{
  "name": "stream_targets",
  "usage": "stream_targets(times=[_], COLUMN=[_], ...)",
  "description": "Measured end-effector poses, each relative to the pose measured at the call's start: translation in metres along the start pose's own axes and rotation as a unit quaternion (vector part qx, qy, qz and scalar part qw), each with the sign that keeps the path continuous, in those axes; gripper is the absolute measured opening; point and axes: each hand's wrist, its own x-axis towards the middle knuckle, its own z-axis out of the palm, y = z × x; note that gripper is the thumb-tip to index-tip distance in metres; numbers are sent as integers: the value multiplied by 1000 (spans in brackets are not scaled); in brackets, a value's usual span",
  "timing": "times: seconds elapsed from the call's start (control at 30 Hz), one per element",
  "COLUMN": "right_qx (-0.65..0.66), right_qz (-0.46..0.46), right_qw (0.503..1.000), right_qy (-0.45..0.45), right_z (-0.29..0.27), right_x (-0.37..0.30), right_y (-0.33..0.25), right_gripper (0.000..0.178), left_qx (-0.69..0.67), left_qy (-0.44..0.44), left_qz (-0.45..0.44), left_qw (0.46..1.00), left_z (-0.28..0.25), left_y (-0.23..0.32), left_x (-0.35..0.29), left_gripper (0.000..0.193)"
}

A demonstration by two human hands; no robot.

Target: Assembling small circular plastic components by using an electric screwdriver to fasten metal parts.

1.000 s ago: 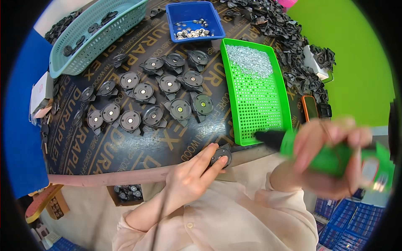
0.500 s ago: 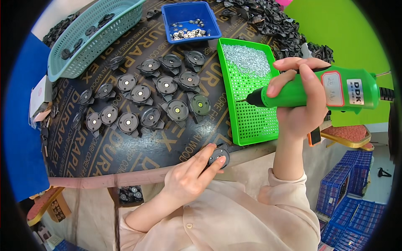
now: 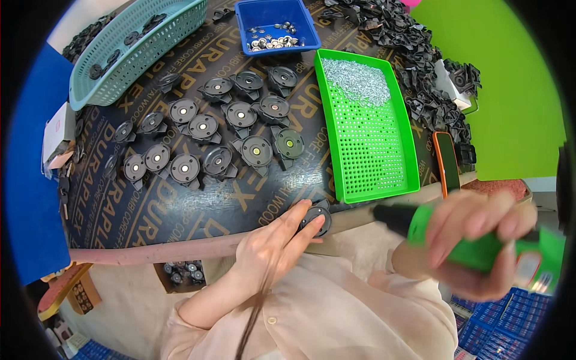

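At the near table edge, my left hand (image 3: 264, 249) presses its fingers over a round black plastic part (image 3: 321, 222) with small holes in its face. My right hand (image 3: 480, 240), smeared by motion, is wrapped round a green electric screwdriver (image 3: 420, 225) at the lower right. Its black nose points left toward the part but stays apart from it; the bit cannot be made out. Several similar black parts (image 3: 186, 168), most with a metal disc in the middle, lie in rows on the dark table (image 3: 288, 195). A green perforated tray (image 3: 384, 195) holds a heap of silver screws (image 3: 357, 81).
A blue tub (image 3: 282, 50) with small metal discs stands at the back, beside a pale blue basket (image 3: 150, 54). Loose black pieces (image 3: 420, 78) pile up at the far right. An orange-edged phone (image 3: 444, 159) lies right of the tray. Blue stacked packs (image 3: 495, 327) stand below right.
My right hand has swung the screwdriver from over the tray down to the right, uncovering the tray's right side and the phone. My left hand keeps its hold on the black part.
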Motion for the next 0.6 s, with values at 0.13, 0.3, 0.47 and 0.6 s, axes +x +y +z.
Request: stream_targets(times=[0.13,0.3,0.47,0.6], right_qx=[7,-31,-2,-40], right_qz=[78,144,118,103], right_qw=[997,989,989,991], right_qy=[-6,-4,-86,-72], right_z=[15,22,23,23], right_x=[-24,-28,-23,-25], right_y=[-5,-6,4,-3], right_gripper=[22,21,19,25], left_qx=[-25,-5,22,19], left_qy=[11,-4,-30,-22], left_qz=[-3,0,19,16], left_qw=[1000,1000,999,999], left_z=[2,1,-3,-6], left_y=[-2,-1,-2,-2], left_x=[-2,-2,-6,-12], left_gripper=[41,39,31,32])
